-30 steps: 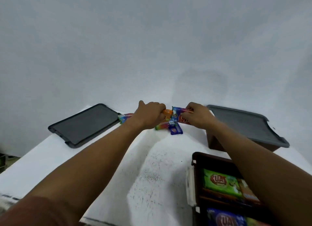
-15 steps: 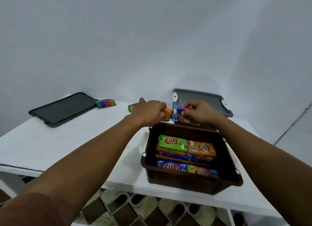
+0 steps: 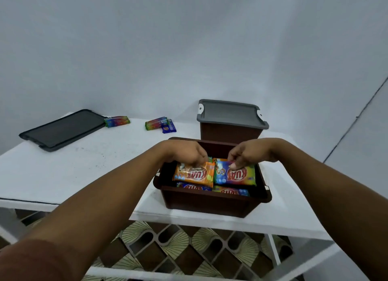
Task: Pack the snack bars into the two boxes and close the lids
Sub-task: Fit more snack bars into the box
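Observation:
An open brown box (image 3: 210, 201) stands near the table's front edge with several snack bars inside. My left hand (image 3: 186, 152) grips an orange snack bar (image 3: 194, 173) over the box's left half. My right hand (image 3: 247, 152) pinches a blue and yellow snack bar (image 3: 237, 174) over its right half. Behind it a second brown box (image 3: 228, 132) carries a shut grey lid (image 3: 230, 114). A loose grey lid (image 3: 63, 128) lies at the table's far left. Three bars remain on the table: a rainbow bar (image 3: 117, 121), another rainbow bar (image 3: 156, 123) and a small blue bar (image 3: 169, 128).
The white table (image 3: 84, 165) stands against a plain white wall. Its front edge runs just below the open box. Patterned brown and cream floor tiles (image 3: 178, 245) show beneath the table frame.
Both hands have come down from the far side of the table into the open box, each carrying a bar. My head has tilted down, so the whole box shows.

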